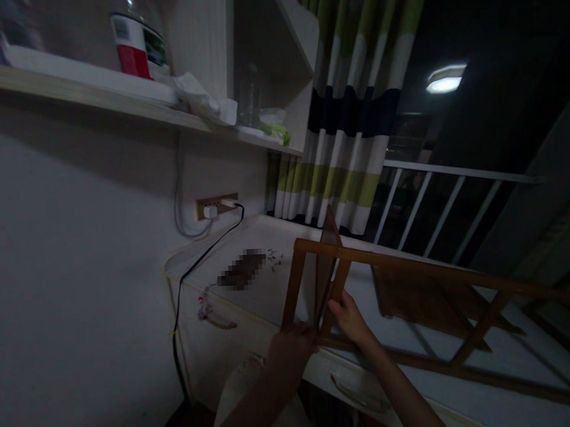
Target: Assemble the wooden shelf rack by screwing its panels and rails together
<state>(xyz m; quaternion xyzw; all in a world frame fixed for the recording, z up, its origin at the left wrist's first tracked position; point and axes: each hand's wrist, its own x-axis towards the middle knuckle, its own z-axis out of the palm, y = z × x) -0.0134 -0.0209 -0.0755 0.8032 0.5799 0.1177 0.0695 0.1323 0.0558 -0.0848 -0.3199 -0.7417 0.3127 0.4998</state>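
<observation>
A brown wooden frame [410, 261] with crossbars, like the side of a rack, stands on its long edge on the white desk. A thin wooden panel [326, 268] is set upright against its crossbar near the left end. My left hand [293, 350] is closed around the frame's lower left corner, at the desk's front edge. With thumb and fingers, my right hand [350, 316] grips the crossbar beside the panel; whether it also touches the panel I cannot tell. Several small screws [274, 258] lie loose on the desk to the left.
More wooden panels [421, 295] lie behind the frame. A pixelated dark object [243, 270] rests on the desk [265, 302]. A black cable [206, 251] runs from the wall socket [204, 207] over the desk edge. Overhead juts a shelf [95, 99] with a bottle [138, 47].
</observation>
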